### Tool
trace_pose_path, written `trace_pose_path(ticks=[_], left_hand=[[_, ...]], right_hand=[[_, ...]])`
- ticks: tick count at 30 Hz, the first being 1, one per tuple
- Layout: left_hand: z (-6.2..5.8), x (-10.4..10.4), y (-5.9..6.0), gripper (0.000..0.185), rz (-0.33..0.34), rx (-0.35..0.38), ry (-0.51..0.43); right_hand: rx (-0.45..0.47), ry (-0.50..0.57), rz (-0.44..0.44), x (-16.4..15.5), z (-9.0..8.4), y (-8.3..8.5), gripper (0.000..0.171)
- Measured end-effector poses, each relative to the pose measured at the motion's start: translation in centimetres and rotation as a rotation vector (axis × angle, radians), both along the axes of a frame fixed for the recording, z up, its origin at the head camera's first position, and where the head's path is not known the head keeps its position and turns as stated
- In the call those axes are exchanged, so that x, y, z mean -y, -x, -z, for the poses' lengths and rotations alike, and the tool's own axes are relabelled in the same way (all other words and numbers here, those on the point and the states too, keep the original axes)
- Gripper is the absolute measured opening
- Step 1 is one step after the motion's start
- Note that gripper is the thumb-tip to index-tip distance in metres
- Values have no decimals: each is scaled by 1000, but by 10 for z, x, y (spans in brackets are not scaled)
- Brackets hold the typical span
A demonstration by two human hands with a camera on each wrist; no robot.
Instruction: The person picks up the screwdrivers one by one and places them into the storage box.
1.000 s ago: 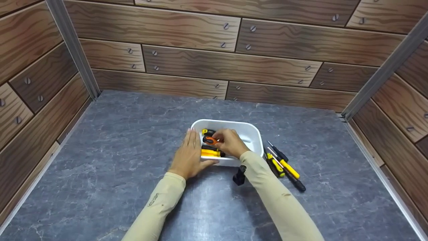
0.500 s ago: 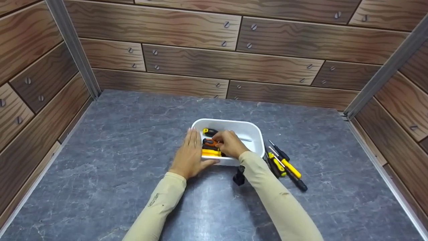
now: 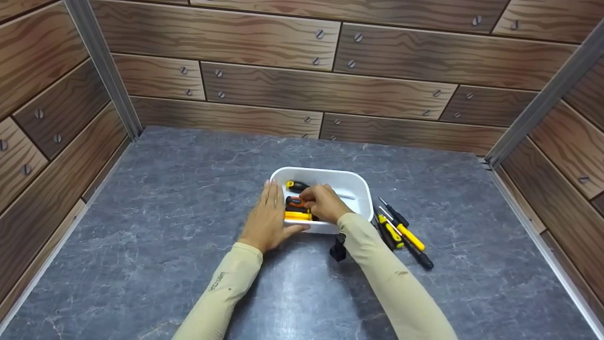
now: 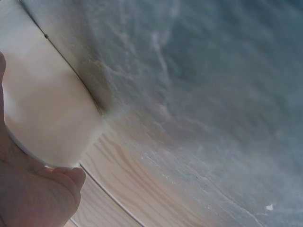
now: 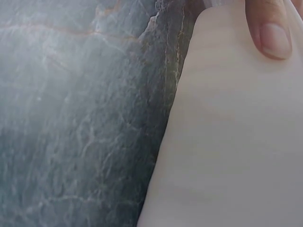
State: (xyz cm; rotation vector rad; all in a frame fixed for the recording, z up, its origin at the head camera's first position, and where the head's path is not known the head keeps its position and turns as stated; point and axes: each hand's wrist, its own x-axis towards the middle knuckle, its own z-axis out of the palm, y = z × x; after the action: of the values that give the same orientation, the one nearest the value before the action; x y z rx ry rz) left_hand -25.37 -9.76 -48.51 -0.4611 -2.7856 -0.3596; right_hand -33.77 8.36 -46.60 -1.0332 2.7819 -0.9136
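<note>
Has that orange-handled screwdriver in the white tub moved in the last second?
Yes. The orange-handled screwdriver has dropped slightly toward the tub's near wall, closer to the yellow tool, guided by the right hand.

head cam looks down and forward over the whole grey bench [image 3: 165, 198] with the white tub [image 3: 354, 186] near the middle. both wrist cams sit super close, low against the tub's outer wall [image 4: 42, 109] [image 5: 236, 142]. all three views share the tub and the bench.
</note>
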Motion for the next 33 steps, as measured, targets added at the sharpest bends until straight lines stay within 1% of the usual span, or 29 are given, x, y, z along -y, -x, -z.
trace_pose_path(ticks=[7, 12, 14, 17, 21, 24, 28, 31, 33], left_hand=[[0, -3, -1, 115, 4, 6, -13], [0, -2, -1, 115, 6, 11, -13], [-1, -2, -1, 115, 7, 13, -14], [-1, -1, 0, 115, 10, 19, -4], [-2, 1, 0, 115, 10, 34, 0], [-2, 0, 0, 115, 6, 49, -9], [-2, -1, -1, 116, -7, 58, -10], [-3, -1, -1, 117, -11, 62, -13], [-3, -1, -1, 118, -10, 69, -16]], right_hand=[[18, -2, 14, -2, -2, -3, 26], [23, 0, 43, -6, -7, -4, 27], [8, 15, 58, -9, -11, -5, 27], [-46, 66, 75, -16, -19, -5, 25], [-135, 182, 111, -29, -32, -4, 22], [-183, 273, 166, -44, -41, -3, 21], [-252, 371, 271, -65, -49, -1, 21], [-308, 428, 357, -84, -52, -1, 21], [-335, 450, 411, -98, -51, -1, 21]])
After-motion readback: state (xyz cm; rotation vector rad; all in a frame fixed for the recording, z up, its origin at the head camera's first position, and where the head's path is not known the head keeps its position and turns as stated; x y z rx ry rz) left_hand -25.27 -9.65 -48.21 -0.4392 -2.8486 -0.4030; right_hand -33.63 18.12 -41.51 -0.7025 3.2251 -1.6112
